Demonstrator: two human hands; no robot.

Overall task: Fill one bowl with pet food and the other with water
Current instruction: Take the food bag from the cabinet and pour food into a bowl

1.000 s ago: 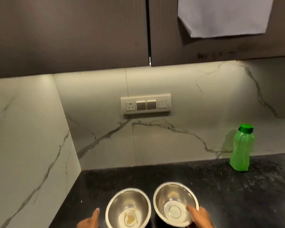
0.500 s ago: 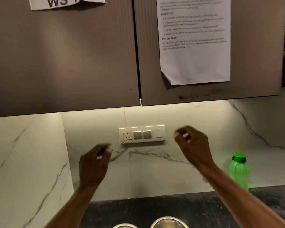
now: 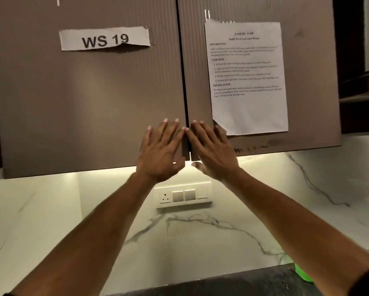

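My left hand (image 3: 161,151) lies flat with fingers spread on the lower right corner of the left cabinet door (image 3: 89,99). My right hand (image 3: 211,151) lies flat the same way on the lower left corner of the right cabinet door (image 3: 307,60). Both doors are closed, and the thumbs hang just below their bottom edge by the centre gap. Neither hand holds anything. A sliver of the green bottle (image 3: 303,274) shows at the lower right behind my right forearm. The two steel bowls are out of view.
A "WS 19" label (image 3: 104,39) is taped to the left door and a printed task sheet (image 3: 247,75) to the right one. A switch and socket panel (image 3: 183,195) sits on the marble backsplash. The dark countertop edge (image 3: 222,285) shows at the bottom.
The camera has tilted further up, so the bowls have left the view. Both hands have risen from near the socket panel and spread flat against the bottom of the cabinet doors.
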